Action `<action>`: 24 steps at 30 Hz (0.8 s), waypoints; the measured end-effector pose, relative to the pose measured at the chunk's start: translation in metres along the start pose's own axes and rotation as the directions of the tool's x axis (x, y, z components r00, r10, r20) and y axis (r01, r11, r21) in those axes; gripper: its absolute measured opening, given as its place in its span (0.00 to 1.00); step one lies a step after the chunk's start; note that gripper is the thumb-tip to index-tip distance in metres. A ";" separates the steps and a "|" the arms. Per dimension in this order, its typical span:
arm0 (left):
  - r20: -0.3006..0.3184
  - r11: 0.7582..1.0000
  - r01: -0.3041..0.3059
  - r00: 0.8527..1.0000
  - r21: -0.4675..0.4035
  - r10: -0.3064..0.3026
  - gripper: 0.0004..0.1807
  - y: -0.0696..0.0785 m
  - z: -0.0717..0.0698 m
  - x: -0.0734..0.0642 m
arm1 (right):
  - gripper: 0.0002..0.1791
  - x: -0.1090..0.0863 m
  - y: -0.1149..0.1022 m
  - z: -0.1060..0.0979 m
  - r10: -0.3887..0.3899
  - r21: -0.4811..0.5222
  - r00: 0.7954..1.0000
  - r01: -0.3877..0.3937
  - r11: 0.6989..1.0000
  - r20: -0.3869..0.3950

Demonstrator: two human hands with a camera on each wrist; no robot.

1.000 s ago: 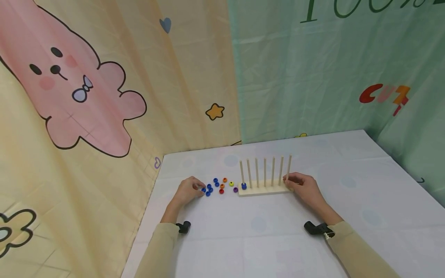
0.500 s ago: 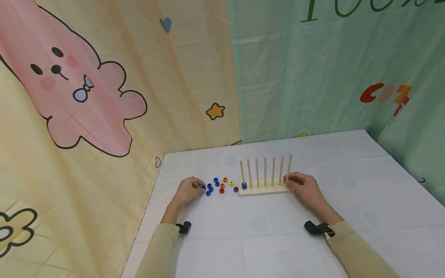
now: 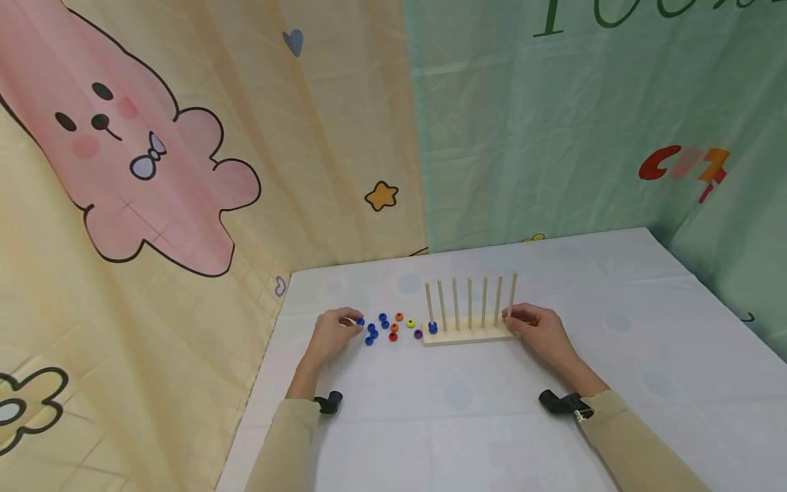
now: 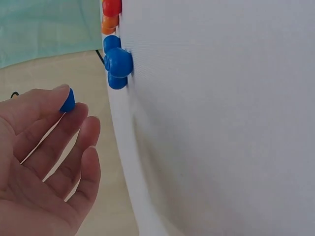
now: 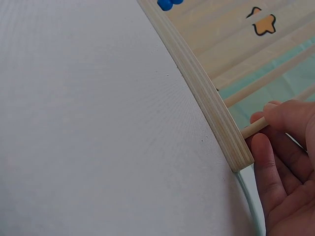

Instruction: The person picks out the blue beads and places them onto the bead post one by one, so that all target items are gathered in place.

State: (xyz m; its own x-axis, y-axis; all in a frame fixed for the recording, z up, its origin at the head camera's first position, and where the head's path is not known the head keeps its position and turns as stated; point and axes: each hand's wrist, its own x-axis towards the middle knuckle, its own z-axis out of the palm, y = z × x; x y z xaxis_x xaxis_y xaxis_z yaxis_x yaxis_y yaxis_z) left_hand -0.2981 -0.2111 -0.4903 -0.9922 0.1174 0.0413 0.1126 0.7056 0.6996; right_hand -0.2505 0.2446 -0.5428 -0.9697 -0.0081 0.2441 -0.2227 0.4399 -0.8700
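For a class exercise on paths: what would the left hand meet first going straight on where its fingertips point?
The left hand would probably meet the nearest loose blue beads. Its pinched bead seems raised, though, so it may pass above them; depth is unclear.

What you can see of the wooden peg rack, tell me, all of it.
The peg rack looks like pale, bare wood: a long, narrow base, its edge finely layered like plywood, and seven slim, round pegs standing in one row. It rests flat on the white-covered table, pegs up. In the head view, blue beads sit at the foot of the leftmost peg; the others show no beads. The right grip pinches the rightmost peg near its foot.
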 end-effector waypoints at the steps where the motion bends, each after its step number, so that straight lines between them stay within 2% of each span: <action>1: -0.008 1.000 -0.012 1.000 -0.003 0.012 0.14 0.001 0.000 0.000 | 0.12 0.000 0.000 0.000 -0.001 0.000 1.000 0.001 1.000 0.000; 10: -0.061 0.995 -0.089 0.994 -0.046 0.087 0.13 0.015 0.002 -0.003 | 0.12 0.000 -0.002 0.000 -0.001 0.018 1.000 0.000 1.000 0.004; 24: -0.104 0.986 -0.105 0.990 -0.132 0.092 0.12 0.034 0.008 -0.010 | 0.12 -0.001 -0.001 0.000 0.014 0.023 1.000 -0.014 1.000 0.000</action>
State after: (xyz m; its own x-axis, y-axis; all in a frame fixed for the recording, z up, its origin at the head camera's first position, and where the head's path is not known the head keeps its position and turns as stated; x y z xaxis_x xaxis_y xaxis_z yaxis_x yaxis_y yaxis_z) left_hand -0.2839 -0.1825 -0.4724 -0.9778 0.1083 0.1793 0.2083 0.5906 0.7796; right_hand -0.2496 0.2440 -0.5418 -0.9727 -0.0021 0.2322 -0.2118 0.4188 -0.8830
